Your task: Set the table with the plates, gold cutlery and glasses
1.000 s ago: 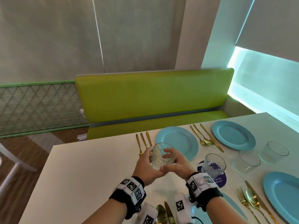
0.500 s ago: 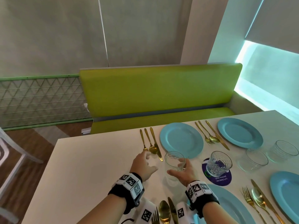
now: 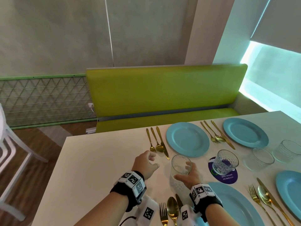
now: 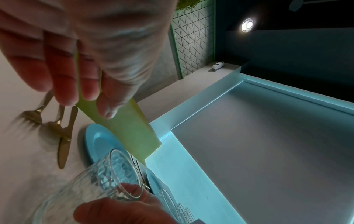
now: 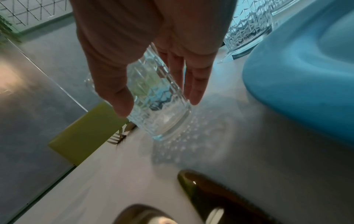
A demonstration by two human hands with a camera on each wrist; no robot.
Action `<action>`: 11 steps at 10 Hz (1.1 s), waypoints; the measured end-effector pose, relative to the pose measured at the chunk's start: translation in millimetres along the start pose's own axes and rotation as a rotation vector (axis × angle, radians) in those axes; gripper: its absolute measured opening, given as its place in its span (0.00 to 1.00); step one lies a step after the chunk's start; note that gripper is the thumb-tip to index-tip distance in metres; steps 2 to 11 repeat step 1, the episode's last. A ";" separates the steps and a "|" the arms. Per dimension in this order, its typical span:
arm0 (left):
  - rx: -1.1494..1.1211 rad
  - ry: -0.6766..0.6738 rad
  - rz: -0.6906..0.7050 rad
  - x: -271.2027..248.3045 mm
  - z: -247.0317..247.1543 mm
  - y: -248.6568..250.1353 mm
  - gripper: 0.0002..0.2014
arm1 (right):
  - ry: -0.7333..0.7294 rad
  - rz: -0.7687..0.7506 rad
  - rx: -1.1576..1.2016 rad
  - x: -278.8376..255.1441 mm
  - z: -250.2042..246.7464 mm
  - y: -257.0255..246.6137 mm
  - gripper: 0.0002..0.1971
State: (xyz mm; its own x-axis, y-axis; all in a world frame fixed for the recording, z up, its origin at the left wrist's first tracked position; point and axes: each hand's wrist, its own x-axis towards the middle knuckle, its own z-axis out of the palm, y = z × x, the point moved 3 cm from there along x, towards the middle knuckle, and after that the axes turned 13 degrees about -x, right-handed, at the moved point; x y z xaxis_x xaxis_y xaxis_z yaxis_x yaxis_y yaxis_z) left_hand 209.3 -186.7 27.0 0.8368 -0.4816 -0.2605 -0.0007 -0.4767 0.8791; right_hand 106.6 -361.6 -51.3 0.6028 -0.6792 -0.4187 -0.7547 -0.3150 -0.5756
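Note:
My right hand [image 3: 184, 171] holds a clear patterned glass [image 3: 180, 165] by its lower half, thumb on the near side and fingers on the far side. The glass stands upright at or just over the white table [image 3: 101, 168], between the near blue plate [image 3: 231, 207] and the far blue plate [image 3: 187, 141]. In the right wrist view, my right hand [image 5: 159, 103] grips the glass [image 5: 162, 118] with its patterned shadow below. My left hand [image 3: 151, 160] hovers empty, fingers loosely curled, beside the far gold cutlery [image 3: 157, 142]. In the left wrist view, the glass [image 4: 91, 189] sits below my left hand [image 4: 86, 104].
Another glass [image 3: 225, 162] stands on a purple coaster, and two more glasses [image 3: 263, 158] are to its right. Gold cutlery sets [image 3: 172, 209] lie beside the near plate and at the right [image 3: 267, 203]. A green bench [image 3: 162, 95] runs behind the table.
Both hands held the glass up a second ago. My left hand has let go and moved left, and my right hand has lowered the glass toward the table.

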 end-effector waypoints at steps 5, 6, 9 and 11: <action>-0.020 -0.001 0.026 -8.4 -6.1 1.4 0.19 | 0.025 0.017 0.009 -9.6 -7.2 -5.2 0.46; -0.020 -0.001 0.026 -8.4 -6.1 1.4 0.19 | 0.025 0.017 0.009 -9.6 -7.2 -5.2 0.46; -0.020 -0.001 0.026 -8.4 -6.1 1.4 0.19 | 0.025 0.017 0.009 -9.6 -7.2 -5.2 0.46; -0.020 -0.001 0.026 -8.4 -6.1 1.4 0.19 | 0.025 0.017 0.009 -9.6 -7.2 -5.2 0.46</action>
